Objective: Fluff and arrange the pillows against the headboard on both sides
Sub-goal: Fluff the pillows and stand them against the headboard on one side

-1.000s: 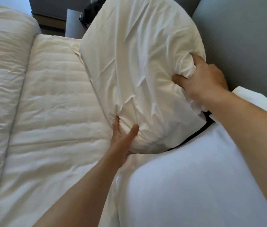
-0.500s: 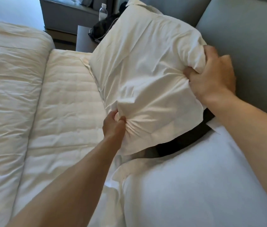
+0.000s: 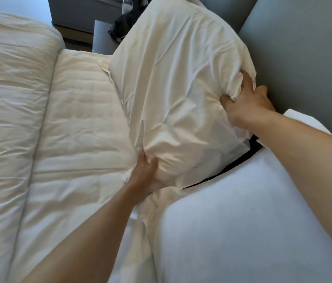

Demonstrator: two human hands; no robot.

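Left hand (image 3: 145,170) clenched on pillow (image 3: 177,94) lower corner; right hand (image 3: 246,103) gripping its headboard-side edge.

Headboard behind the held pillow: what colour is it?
Plain grey-blue headboard, no pattern, best seen in the head view, the only one.

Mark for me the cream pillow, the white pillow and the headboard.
cream pillow (image 3: 177,84): head view, middle of its creased front face.
white pillow (image 3: 252,227): head view, its smooth top, lower right.
headboard (image 3: 307,50): head view, bare grey panel at the right.
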